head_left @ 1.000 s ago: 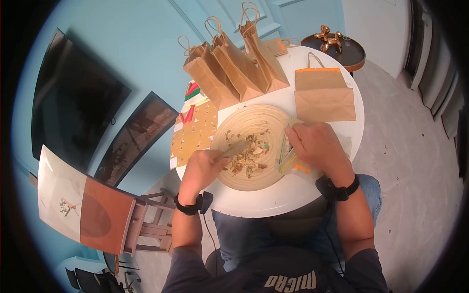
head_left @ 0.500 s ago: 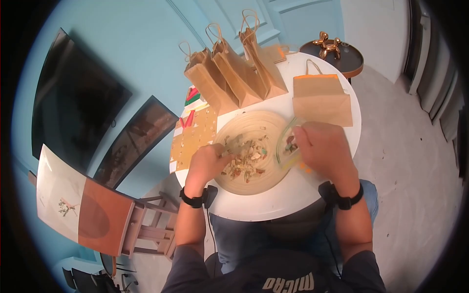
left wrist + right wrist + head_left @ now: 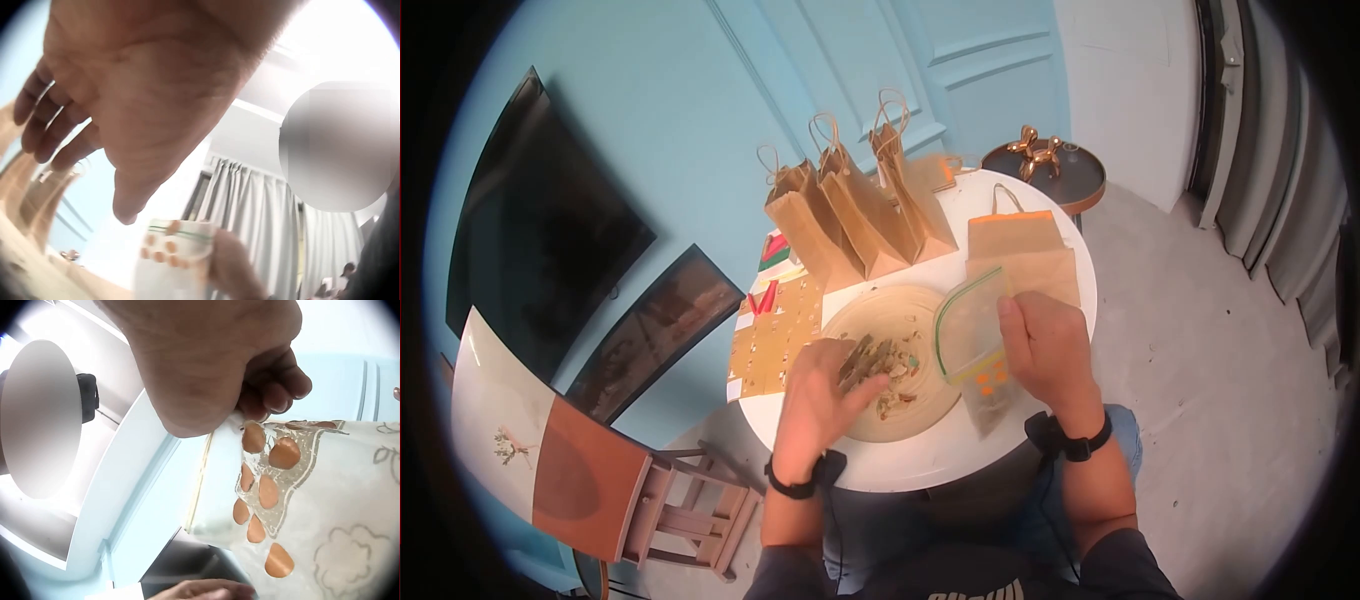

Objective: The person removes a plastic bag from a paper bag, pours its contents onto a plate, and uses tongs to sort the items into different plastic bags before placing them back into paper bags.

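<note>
My right hand (image 3: pixel 1050 350) pinches the edge of a clear zip bag (image 3: pixel 972 335) with a green-lined mouth and orange dots. The bag hangs beside the right rim of a round ridged plate (image 3: pixel 932 408), its mouth gaping. In the right wrist view the fingers curl at the top of the patterned bag (image 3: pixel 344 481). Small dried, mixed-coloured pieces (image 3: pixel 900 366) lie scattered on the plate. Over the plate's left side is my left hand (image 3: pixel 812 400), fingers spread and thumb apart. In the left wrist view its palm (image 3: pixel 144 81) shows, holding nothing.
Three upright brown paper bags (image 3: pixel 860 220) stand at the table's back. Another paper bag (image 3: pixel 1020 262) lies flat behind my right hand. At the left lies a patterned orange sheet (image 3: pixel 775 345) with red items (image 3: pixel 764 298). A side table (image 3: pixel 1075 180) carries a shiny balloon-dog figure (image 3: pixel 1035 155).
The left hand has let go of the piece it pinched and spread its fingers over the plate. The right hand has raised the zip bag and its mouth has widened. The head view has shifted.
</note>
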Demonstrator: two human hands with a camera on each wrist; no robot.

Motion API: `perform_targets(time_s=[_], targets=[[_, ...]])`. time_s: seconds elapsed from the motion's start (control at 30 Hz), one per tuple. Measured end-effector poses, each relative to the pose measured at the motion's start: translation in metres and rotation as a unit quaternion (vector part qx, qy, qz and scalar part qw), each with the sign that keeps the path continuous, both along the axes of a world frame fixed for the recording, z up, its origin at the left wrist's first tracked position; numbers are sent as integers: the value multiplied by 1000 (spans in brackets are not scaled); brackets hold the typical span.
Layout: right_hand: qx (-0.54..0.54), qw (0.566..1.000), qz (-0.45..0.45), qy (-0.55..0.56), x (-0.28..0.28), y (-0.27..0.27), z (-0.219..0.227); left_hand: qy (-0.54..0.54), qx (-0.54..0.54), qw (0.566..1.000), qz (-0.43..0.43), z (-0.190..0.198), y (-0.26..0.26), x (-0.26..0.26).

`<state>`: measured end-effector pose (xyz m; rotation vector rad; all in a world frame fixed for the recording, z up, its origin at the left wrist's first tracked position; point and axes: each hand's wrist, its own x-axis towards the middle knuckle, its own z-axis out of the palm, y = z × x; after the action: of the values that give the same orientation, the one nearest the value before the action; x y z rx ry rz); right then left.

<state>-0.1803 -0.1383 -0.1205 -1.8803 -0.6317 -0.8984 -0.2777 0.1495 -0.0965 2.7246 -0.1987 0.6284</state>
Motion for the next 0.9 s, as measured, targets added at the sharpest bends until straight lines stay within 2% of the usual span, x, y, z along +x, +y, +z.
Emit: perform_targets(time_s=[0.03,0.07,0.17,0.2,0.27,0.37,0.47,0.53,0.6,0.67,0.77,0.87,0.9], targets=[[-7,1000,-4,1,0,0,1,-1,-32,999,-37,4,-9,-4],[-15,1000,-8,3,-1,0,3,-2,-45,998,-40,7,-11,-1],[-35,999,6,3,-13,5,5,62,-207,971,-105,11,-66,-10],[-35,999,19,-4,-17,7,6,43,-169,981,-84,5,-74,-6],[-39,998,45,-15,-25,9,10,8,-227,971,-79,-14,-77,2],[-24,995,81,44,-38,3,20,-67,-282,952,-103,-25,-68,2],[-23,996,5,-85,-28,1,32,-79,-373,917,-115,-37,-47,-4],[-41,999,31,4,-19,2,21,-29,-442,892,-96,-45,-36,-4],[9,987,105,119,0,5,-3,-2,-485,870,-89,-53,-28,-2],[128,932,223,257,19,8,-30,1,-505,858,-93,-60,-22,-1],[151,851,286,414,25,-1,-36,-34,-484,869,-97,-58,-17,-3],[219,841,323,375,15,6,-30,-39,-498,862,-92,-65,-7,-5],[211,844,318,377,14,7,-30,-47,-516,852,-79,-64,-9,-7]])
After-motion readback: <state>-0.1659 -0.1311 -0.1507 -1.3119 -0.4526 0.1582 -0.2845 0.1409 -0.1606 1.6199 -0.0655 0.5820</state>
